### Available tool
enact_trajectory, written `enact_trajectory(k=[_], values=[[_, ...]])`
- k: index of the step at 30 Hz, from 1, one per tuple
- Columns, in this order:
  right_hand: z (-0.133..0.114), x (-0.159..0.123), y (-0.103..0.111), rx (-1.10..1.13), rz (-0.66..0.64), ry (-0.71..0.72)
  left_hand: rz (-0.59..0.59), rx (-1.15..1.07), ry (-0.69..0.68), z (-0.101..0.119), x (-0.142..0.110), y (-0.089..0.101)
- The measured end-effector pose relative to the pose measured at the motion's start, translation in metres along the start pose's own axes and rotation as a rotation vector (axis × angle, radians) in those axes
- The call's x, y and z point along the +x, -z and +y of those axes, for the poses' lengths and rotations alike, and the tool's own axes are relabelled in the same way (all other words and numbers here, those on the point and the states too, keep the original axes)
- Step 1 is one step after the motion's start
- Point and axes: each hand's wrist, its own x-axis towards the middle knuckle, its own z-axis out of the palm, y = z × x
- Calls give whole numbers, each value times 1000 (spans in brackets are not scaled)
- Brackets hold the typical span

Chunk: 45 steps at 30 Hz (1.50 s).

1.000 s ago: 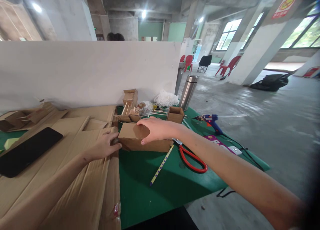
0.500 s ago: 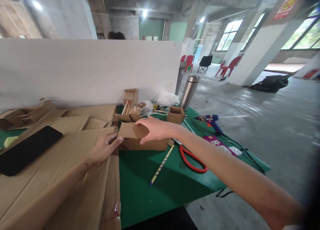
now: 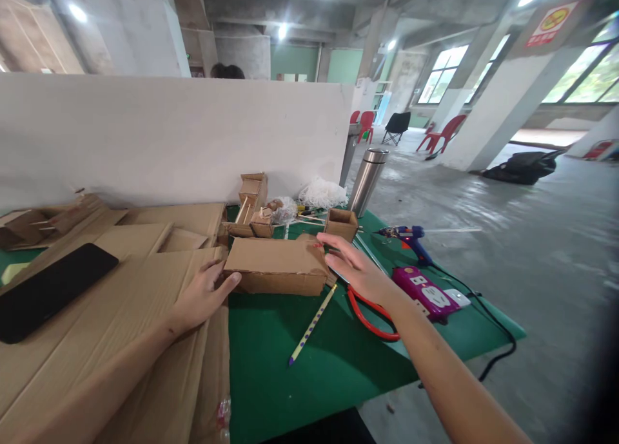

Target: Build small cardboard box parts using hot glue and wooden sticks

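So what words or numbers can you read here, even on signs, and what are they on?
None can be read.
Sign on the pillar: a crossed-out yellow circle with red writing under it, too blurred to read.
Purple power strip: no writing I can make out.
Cardboard box between the hands: no writing I can see on it.
Black phone: nothing readable on its dark face.
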Motion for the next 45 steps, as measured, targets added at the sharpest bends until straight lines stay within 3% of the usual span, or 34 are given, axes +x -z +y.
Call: enact_trajectory(k=[4, 12, 45], values=[[19, -16, -7, 288, -21, 9, 15, 39, 48, -5, -2, -3], [25, -10, -9, 382, -115, 37, 2, 87, 62, -13, -4, -7], [30, -9, -15, 396, -85, 40, -15, 107, 68, -10, -1, -7]])
